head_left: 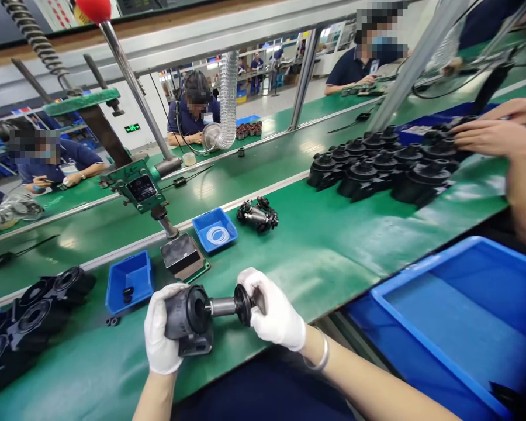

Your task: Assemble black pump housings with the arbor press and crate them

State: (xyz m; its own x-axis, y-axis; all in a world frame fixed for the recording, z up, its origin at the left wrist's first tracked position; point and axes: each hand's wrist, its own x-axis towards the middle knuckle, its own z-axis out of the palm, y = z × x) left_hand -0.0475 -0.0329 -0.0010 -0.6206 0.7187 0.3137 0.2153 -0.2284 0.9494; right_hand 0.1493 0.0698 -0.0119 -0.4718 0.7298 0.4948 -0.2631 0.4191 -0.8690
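Pointing leftward, long axis crosswise: shaft (223, 306) in right grip (277, 313), housing (177, 314) in left grip (160, 330)

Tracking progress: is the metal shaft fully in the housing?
Not fully: the metal shaft shows outside the housing; I can't tell if any is inside.

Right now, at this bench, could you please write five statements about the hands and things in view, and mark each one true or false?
1. The left hand holds a black housing. True.
2. Both hands are bare. False: they wear white gloves.
3. The right hand holds the shaft at its black disc end. True.
4. White rings lie in a small blue tray. True.
5. The red knob sits at the lever's lower end. False: it tops the lever.
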